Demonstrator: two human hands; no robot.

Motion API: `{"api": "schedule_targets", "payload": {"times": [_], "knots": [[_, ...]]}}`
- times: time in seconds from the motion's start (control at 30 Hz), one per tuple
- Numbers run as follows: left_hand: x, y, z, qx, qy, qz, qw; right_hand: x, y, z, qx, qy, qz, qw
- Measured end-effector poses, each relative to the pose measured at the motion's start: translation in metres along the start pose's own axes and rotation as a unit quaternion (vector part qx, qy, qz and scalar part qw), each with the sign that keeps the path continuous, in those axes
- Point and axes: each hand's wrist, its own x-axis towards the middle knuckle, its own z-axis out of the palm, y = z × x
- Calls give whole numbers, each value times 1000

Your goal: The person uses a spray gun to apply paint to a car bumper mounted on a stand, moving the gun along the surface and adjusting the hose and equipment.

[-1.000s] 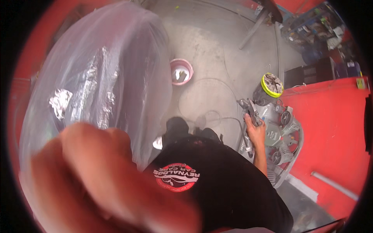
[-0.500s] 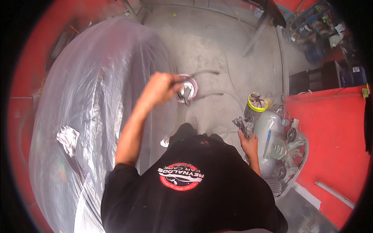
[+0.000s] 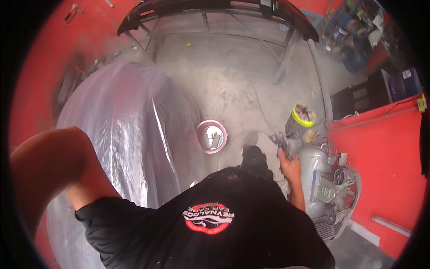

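Observation:
My left arm is raised and sharply bent at the elbow, at the left side. Its hand is out of view, so what it holds is hidden. On the right, my right hand is closed around a dark grey, irregular object, too blurred to name. It is held near the grey air compressor, beside a dark bucket with a yellow-green rim. Ahead of me a pinkish round tub stands on the floor, with greyish block-like pieces in it.
Clear plastic sheeting drapes a large bulky shape along the left. A long black car bumper rests on a stand at the far side. Cluttered shelves stand at the far right, and a red wall runs behind the compressor.
My left hand, earlier over the tub with a dark thing like eyeglasses, has risen out of view. My right hand keeps its hold. The view has shifted, showing the bumper.

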Motion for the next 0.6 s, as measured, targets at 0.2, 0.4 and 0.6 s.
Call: {"api": "schedule_targets", "payload": {"times": [0.2,0.4,0.6], "knots": [[-2,-16,76,-64,-29,26,997,104,-46,-14,114,-60,8,992],[13,-36,113,-64,-37,35,997,177,-66,-42,224,-23,33,974],[-29,-8,138,-88,-35,13,995,193,-75,-26,272,77,37,959]]}}
